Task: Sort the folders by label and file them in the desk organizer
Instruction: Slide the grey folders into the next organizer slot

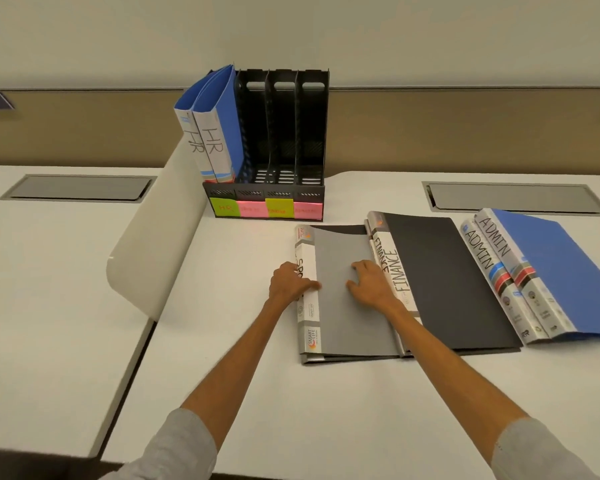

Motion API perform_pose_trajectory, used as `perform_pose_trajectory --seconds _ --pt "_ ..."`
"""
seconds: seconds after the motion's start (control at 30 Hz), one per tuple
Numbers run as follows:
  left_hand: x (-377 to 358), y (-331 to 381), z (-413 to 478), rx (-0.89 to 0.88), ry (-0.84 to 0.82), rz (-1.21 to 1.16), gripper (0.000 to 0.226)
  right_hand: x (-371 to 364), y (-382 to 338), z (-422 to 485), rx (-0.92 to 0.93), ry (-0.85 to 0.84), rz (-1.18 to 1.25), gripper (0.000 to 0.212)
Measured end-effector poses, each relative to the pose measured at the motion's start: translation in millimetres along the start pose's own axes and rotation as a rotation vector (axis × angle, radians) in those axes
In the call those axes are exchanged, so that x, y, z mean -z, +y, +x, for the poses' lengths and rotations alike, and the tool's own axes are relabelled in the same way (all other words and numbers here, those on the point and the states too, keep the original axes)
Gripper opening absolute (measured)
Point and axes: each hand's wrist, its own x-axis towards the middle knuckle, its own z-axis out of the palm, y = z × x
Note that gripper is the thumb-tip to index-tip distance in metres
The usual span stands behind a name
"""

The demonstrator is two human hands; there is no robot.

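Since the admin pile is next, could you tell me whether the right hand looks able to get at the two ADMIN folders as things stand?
Probably yes. The ADMIN folders lie flat and uncovered to the right of the FINANCE folders, with nothing on top, and the right hand only rests on the grey folder.

Both arms outstretched, left hand (289, 284) curled, right hand (373, 284) flat with fingers (361, 266) spread.

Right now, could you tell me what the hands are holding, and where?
Both grasp the grey folder: left hand at its spine, right hand on its cover.
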Motion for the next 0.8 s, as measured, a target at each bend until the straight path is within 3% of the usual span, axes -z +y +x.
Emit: perform_pose_trajectory --seconds 0.1,0.37,0.53,0.67,0.8 --pt "-3 7 -6 -0.04 0.064 -0.162 0.073 2 2 1 0.004 0.006 0.059 0.051" --pt "-10 49 -30 -0.186 0.221 -0.445 0.062 53 -8 21 -0.015 -0.013 0.318 0.049" --pt "0 96 -54 -0.381 0.309 -0.497 0.052 126 -41 34 0.05 0.016 0.612 0.06" --pt "16 122 -67 -0.583 0.365 -0.464 0.059 185 -65 40 0.196 0.031 0.667 0.071" --pt "20 133 -72 -0.705 0.452 -0.368 0.06 224 -84 45 0.289 0.032 0.762 0.068"
